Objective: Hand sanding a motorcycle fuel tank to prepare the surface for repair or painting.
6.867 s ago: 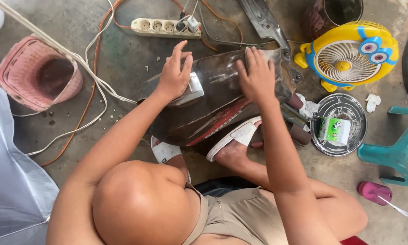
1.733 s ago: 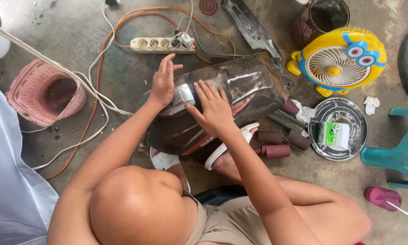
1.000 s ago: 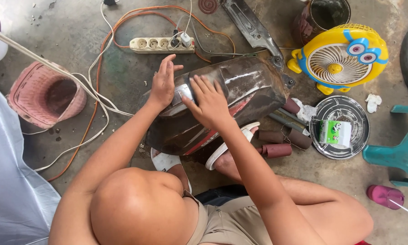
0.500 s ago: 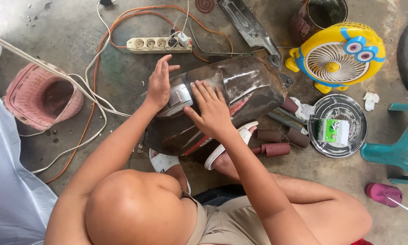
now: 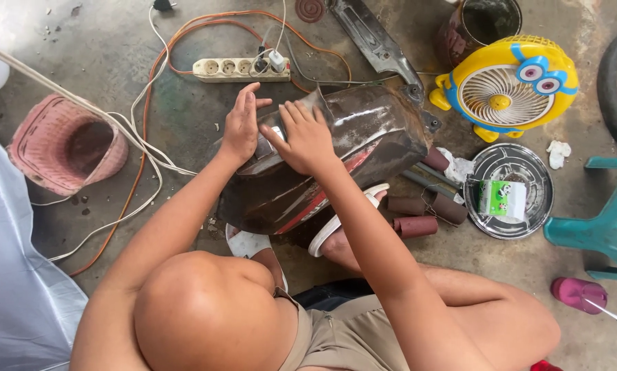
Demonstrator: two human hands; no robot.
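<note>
- Head view: dark panel [image 5: 336, 165] rests on the person's sandalled feet, just below the power strip [image 5: 240, 69].
- Left hand [image 5: 241, 127] steadies its edge, fingers spread; right hand [image 5: 307, 137] presses flat, gripping nothing visible.
- Likely stiff, light, glossy-slippery; hold by rims.

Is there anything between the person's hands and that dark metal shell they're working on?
Nothing visible. The left hand and right hand lie flat on the dark metal shell, side by side at its upper left.

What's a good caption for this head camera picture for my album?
Both hands, left and right, press on a dark metal panel beside a yellow fan.
</note>
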